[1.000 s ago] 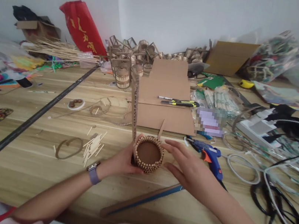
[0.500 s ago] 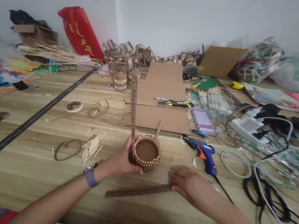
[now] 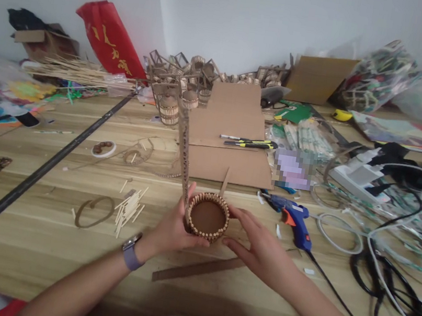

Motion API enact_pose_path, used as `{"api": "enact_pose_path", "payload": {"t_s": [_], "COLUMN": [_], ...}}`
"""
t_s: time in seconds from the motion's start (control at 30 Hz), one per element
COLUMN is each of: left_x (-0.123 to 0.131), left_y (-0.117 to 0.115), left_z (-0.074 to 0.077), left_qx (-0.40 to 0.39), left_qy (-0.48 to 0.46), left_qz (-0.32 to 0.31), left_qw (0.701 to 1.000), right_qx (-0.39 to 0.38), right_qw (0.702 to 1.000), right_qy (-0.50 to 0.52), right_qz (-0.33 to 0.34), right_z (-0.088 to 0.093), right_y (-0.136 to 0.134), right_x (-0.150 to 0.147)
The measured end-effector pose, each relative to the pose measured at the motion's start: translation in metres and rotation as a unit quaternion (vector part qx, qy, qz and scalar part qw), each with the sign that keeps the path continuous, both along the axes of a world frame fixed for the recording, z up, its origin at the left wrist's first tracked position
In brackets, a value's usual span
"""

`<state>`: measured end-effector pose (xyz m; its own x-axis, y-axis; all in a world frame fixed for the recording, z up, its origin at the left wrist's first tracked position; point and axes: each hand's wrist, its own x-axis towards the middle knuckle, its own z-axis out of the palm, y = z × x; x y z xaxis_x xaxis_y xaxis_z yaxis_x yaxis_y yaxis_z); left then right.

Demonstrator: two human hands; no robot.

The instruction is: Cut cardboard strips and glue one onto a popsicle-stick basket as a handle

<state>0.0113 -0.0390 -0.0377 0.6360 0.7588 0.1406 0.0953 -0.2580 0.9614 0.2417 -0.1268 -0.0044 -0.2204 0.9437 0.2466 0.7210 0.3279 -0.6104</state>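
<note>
A small round basket (image 3: pixel 208 218) with a brown base and a rim of short sticks sits in my left hand (image 3: pixel 180 227), whose fingers and thumb wrap its left side. From that side a long patterned strip (image 3: pixel 185 149) rises upright. My right hand (image 3: pixel 257 241) is at the basket's right side, thumb and fingers apart, fingertips at or very near the wall. Below the basket a flat brown strip (image 3: pixel 196 270) lies on the table, its right end by my right hand. Behind the basket stands a thin brown strip (image 3: pixel 225 181).
A blue glue gun (image 3: pixel 296 221) lies right of my right hand, with cables (image 3: pixel 386 258) beyond. Cardboard (image 3: pixel 232 124) carrying cutters (image 3: pixel 251 143) lies ahead. Loose sticks (image 3: pixel 129 210) and a looped strip (image 3: pixel 95 213) are at the left. Finished small baskets (image 3: pixel 168 109) stand at the back.
My right hand has left the flat strip and moved up and left to the basket's side, its fingers spreading. The basket is slightly tilted differently in my left hand. The view has shifted slightly.
</note>
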Motion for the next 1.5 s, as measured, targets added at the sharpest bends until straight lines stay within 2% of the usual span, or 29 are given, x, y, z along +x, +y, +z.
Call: {"api": "enact_pose_path", "payload": {"t_s": [0.27,0.6,0.77,1.1,1.27,1.5], "left_x": [0.0,0.0,0.007,0.005,0.005,0.011], "left_y": [0.001,0.004,0.009,0.005,0.004,0.001], "left_z": [-0.002,-0.012,-0.01,-0.017,-0.02,-0.013], "left_qx": [-0.001,0.007,0.011,-0.001,-0.044,-0.034], "left_qy": [0.011,0.072,0.05,0.045,0.025,0.01], "left_qz": [-0.011,-0.006,-0.035,-0.039,-0.041,-0.05], "left_qw": [1.0,0.997,0.998,0.998,0.998,0.998], "right_qx": [-0.027,-0.06,-0.068,-0.112,-0.133,-0.119], "right_qw": [1.0,0.997,0.996,0.988,0.985,0.988], "right_qy": [0.011,0.033,0.053,0.093,0.099,0.083], "right_qz": [0.002,-0.023,-0.038,-0.046,-0.05,-0.05], "right_z": [0.001,-0.013,-0.015,-0.024,-0.029,-0.027], "right_y": [0.003,0.002,0.0,0.0,0.004,-0.004], "right_x": [-0.001,-0.002,-0.001,-0.008,-0.011,-0.009]}}
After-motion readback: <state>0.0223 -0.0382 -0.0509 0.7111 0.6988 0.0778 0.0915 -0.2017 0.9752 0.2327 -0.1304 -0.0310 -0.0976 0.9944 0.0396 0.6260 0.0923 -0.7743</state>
